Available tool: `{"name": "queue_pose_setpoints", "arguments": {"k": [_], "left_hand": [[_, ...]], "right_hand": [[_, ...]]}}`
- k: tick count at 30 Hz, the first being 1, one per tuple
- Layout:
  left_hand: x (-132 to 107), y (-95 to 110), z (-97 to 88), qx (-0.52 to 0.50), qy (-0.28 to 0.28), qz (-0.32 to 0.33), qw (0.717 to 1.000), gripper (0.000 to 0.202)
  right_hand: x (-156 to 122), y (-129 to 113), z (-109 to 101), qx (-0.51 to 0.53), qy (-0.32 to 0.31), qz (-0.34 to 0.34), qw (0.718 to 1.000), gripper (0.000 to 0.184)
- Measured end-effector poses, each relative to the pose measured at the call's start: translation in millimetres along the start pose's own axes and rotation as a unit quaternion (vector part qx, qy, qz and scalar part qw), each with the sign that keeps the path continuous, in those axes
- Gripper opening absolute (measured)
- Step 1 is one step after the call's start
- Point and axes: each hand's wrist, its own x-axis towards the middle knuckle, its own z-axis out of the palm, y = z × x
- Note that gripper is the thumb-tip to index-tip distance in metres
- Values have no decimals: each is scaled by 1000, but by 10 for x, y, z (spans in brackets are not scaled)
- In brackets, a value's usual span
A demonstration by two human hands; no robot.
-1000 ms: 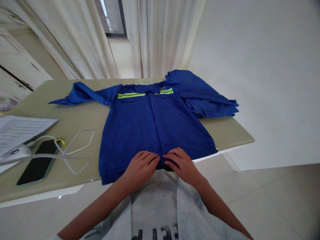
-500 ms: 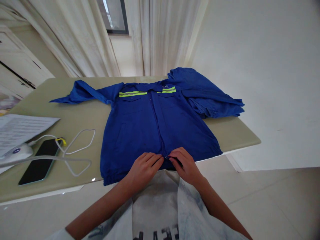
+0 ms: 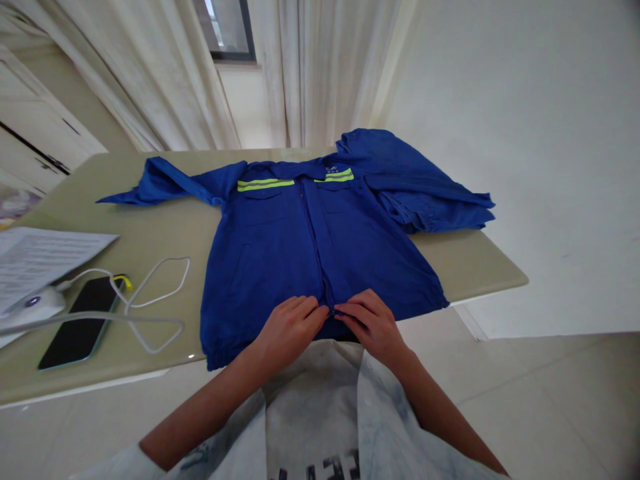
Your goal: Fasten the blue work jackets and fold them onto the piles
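The lower end of the zip on the blue jacket (image 3: pixel 265 257) is covered by fingertips, so the exact part being held cannot be made out. There, at the counter's (image 3: pixel 170 230) near edge, the cloth is pinched by the left hand (image 3: pixel 294 325) and the right hand (image 3: pixel 374 325), both closed. The jacket is laid front up, its hem hung slightly over that edge. At the far right, bunched blue cloth (image 3: pixel 415 180) is pushed past the right edge, its folds hard to separate. Printed paper (image 3: pixel 50 257) by the left edge is cut off by the frame. Compared with a second ago, the right thumb and forefinger are brought closer together; the jacket's spread is unchanged.
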Motion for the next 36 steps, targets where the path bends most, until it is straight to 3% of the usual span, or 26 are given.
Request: {"name": "queue_pose_setpoints", "arguments": {"k": [18,25,29,36], "left_hand": [[50,15,-113,53,-16,50,997,17],[13,28,-69,66,39,56,995,11],[-7,44,-40,68,33,58,996,11],[1,74,50,20,54,-14,998,8]], "right_hand": [[41,-126,-39,-163,-18,-86,983,17],[98,-259,-88,-227,-73,-105,965,25],[114,-238,-53,-219,-67,-97,969,21],[84,-177,-7,-93,-44,-19,994,15]]}}
